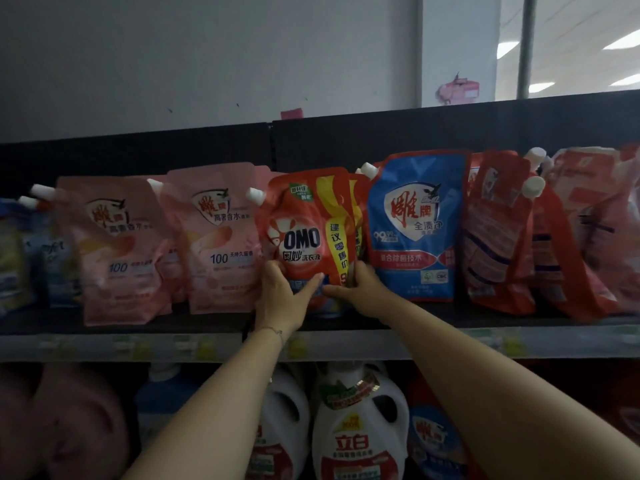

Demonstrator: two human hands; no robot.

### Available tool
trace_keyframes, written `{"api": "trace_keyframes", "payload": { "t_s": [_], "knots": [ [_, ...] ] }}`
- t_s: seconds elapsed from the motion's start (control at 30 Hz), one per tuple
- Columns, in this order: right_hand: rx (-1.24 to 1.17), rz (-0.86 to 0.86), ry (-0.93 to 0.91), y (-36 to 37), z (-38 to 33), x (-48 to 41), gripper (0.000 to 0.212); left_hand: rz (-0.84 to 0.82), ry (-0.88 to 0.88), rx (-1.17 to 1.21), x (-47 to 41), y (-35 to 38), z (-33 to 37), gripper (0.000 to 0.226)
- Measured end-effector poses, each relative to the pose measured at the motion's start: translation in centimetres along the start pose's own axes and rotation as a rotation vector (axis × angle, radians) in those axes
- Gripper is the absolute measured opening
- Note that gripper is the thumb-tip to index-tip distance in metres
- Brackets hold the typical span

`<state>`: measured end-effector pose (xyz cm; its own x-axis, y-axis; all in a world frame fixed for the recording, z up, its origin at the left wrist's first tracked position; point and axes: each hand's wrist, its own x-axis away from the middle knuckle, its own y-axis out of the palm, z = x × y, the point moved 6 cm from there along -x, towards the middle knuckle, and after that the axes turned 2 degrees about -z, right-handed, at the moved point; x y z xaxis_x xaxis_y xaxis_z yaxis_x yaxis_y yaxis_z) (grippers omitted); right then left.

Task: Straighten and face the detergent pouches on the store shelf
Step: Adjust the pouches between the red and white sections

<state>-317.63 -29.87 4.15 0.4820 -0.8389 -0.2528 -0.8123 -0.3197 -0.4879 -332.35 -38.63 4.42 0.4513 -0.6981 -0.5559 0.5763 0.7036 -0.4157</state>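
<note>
A red OMO detergent pouch (306, 230) stands upright in the middle of the top shelf (121, 325), label facing me. My left hand (282, 299) grips its lower left edge, thumb on the front. My right hand (358, 287) grips its lower right edge. Two pink pouches (117, 251) (221, 244) stand to its left. A blue pouch (415, 230) stands to its right. Further right, red pouches (498, 237) lean and are turned sideways, their white caps pointing right.
The shelf's front rail (138, 346) carries price tags. Below it stand white detergent jugs (356, 431) and blue bottles (162, 396). A black back panel (381, 140) and a white wall rise behind the pouches. More blurred pouches sit at the far left edge (20, 258).
</note>
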Motion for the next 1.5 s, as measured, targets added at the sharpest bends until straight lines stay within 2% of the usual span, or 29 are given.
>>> {"api": "trace_keyframes", "payload": {
  "t_s": [0.07, 0.17, 0.23, 0.4, 0.53, 0.67, 0.83, 0.97, 1.03, 1.1, 1.23, 1.33, 1.4, 1.5],
  "knots": [
    [-0.090, -0.066, 0.030, 0.5, 1.5, -0.8, 0.077, 0.025, -0.003, -0.060, 0.5, 0.5, -0.5, 0.062],
    [-0.128, 0.006, 0.022, 0.4, 2.4, -1.9, 0.110, 0.067, 0.033, -0.126, 0.4, 0.7, -0.9, 0.066],
    [-0.119, 0.036, 0.013, 0.3, 2.8, -2.4, 0.109, 0.047, 0.055, -0.139, 0.1, 0.8, -1.0, 0.061],
    [-0.174, 0.054, 0.008, 0.4, 3.5, -2.7, 0.080, -0.009, 0.141, -0.226, 0.2, 1.2, -1.0, 0.047],
    [-0.189, 0.110, 0.015, -0.1, 2.6, -1.7, 0.040, -0.078, 0.157, -0.270, 0.2, 1.4, -0.9, 0.052],
    [-0.217, 0.188, -0.006, -0.9, 2.3, -1.1, 0.025, -0.206, 0.155, -0.283, 0.1, 2.0, -0.9, 0.058],
    [-0.219, 0.267, -0.024, -1.3, 1.6, -0.3, 0.034, -0.332, 0.106, -0.272, -0.3, 2.6, -1.1, 0.062],
    [-0.264, 0.330, -0.184, -1.4, 0.4, 1.0, 0.056, -0.294, 0.102, -0.241, -0.2, 2.4, -1.0, 0.065],
    [-0.173, 0.356, -0.310, -1.2, -0.4, 1.7, 0.076, -0.238, 0.104, -0.208, 0.2, 2.1, -0.9, 0.070],
    [0.042, 0.377, -0.415, -0.9, -1.1, 2.4, 0.090, -0.183, 0.103, -0.163, 0.5, 1.7, -0.8, 0.080],
    [0.508, 0.414, -0.556, 0.2, -2.2, 3.5, 0.080, -0.120, 0.190, -0.106, 1.1, 1.1, -0.4, 0.106],
    [0.869, 0.357, -0.667, 2.3, -2.8, 4.0, 0.072, -0.118, 0.272, -0.085, 1.3, 0.9, -0.1, 0.111],
    [0.958, 0.322, -0.700, 3.0, -2.9, 4.1, 0.068, -0.119, 0.281, -0.070, 1.1, 0.8, -0.1, 0.112],
    [0.965, 0.308, -0.672, 2.6, -3.1, 3.9, 0.067, -0.140, 0.257, -0.080, 1.1, 0.9, -0.2, 0.115]
  ]
}}
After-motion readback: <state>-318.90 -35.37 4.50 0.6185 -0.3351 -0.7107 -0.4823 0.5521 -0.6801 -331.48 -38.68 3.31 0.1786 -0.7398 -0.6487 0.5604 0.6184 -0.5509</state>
